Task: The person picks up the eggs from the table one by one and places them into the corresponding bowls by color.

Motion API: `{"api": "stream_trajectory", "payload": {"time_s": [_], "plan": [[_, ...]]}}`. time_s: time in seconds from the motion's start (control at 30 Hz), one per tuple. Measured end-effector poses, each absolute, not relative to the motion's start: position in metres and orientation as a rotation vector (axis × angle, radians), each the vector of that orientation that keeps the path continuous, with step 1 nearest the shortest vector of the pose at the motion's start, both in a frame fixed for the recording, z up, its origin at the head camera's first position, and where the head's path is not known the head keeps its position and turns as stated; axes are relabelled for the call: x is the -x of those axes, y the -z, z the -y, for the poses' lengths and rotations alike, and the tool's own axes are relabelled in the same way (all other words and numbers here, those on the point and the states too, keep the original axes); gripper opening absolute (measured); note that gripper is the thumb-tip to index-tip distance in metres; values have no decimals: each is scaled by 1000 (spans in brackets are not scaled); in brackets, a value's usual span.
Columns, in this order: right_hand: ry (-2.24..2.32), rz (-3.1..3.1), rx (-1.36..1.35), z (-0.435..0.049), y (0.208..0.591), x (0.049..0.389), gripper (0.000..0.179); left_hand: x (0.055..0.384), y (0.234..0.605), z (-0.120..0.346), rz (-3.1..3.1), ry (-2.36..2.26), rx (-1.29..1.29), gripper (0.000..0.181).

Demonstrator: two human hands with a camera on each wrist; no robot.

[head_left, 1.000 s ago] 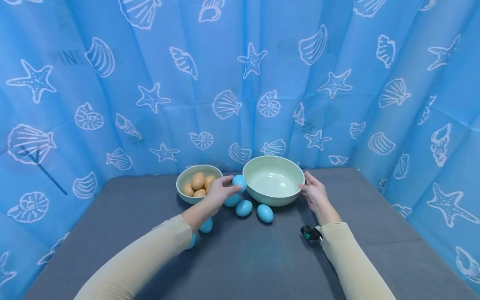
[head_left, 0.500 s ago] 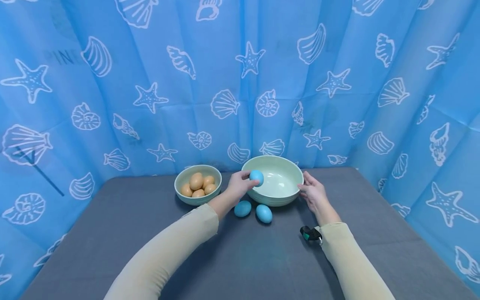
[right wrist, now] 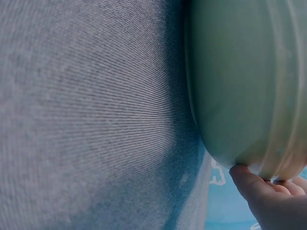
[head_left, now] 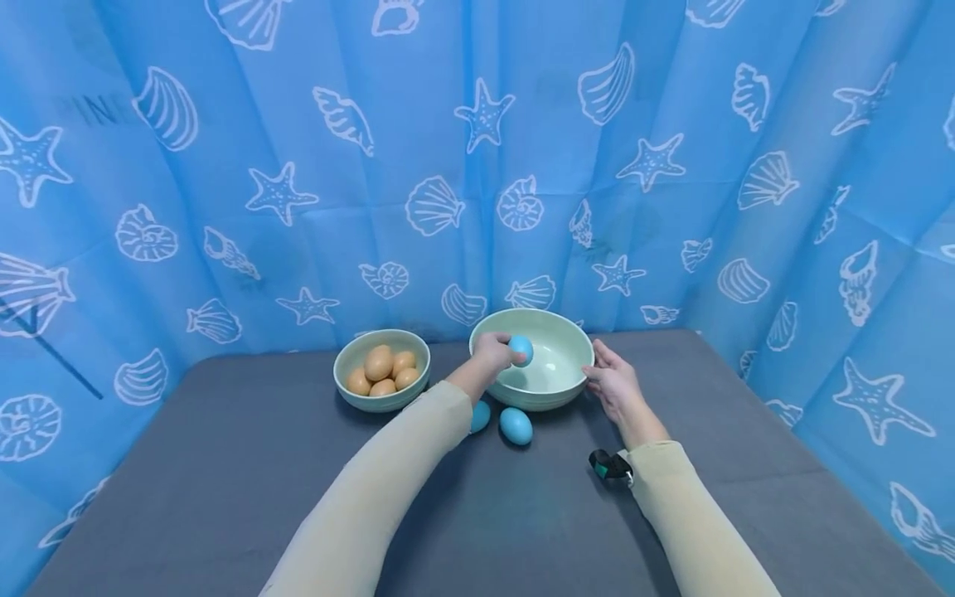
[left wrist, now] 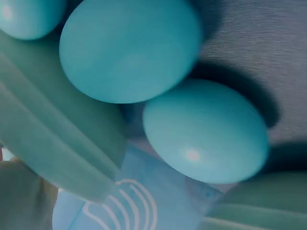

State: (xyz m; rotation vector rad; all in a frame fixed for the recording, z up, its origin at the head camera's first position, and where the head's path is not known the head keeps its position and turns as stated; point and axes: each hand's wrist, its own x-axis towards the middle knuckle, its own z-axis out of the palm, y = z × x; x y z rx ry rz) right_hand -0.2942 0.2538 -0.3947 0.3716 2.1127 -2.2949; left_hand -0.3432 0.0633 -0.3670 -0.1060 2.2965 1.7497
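Note:
In the head view my left hand (head_left: 494, 351) pinches a blue egg (head_left: 521, 350) above the inside of a large pale green bowl (head_left: 540, 401). The held egg seems clear of the bowl's floor. At the bowl's right side, my right hand (head_left: 615, 385) touches the outer wall. The right wrist view has its fingertips (right wrist: 242, 175) against the curved underside of the bowl. Two blue eggs lie in front of the bowl, one bare to view (head_left: 516, 426) and one partly behind the left sleeve (head_left: 480, 416). Several blue eggs (left wrist: 206, 132) fill the left wrist view.
Left of the large bowl stands a smaller pale green bowl (head_left: 382, 404) with several brown eggs (head_left: 378, 361) in it. A black strap (head_left: 610, 464) hangs at the right wrist. Behind the grey-covered table (head_left: 246, 464) hangs a blue shell-print curtain (head_left: 358, 199).
My left hand has carried the blue egg rightwards, from beside the large bowl to over its inside. The right hand stays at the bowl's side. The whole view has shifted slightly.

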Motion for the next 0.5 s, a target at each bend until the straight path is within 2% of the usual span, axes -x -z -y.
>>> {"api": "stream_trajectory", "payload": {"time_s": [0.5], "plan": [[2293, -2127, -389, -254, 395, 294, 65, 370, 393, -101, -2140, -1673, 149, 53]]}}
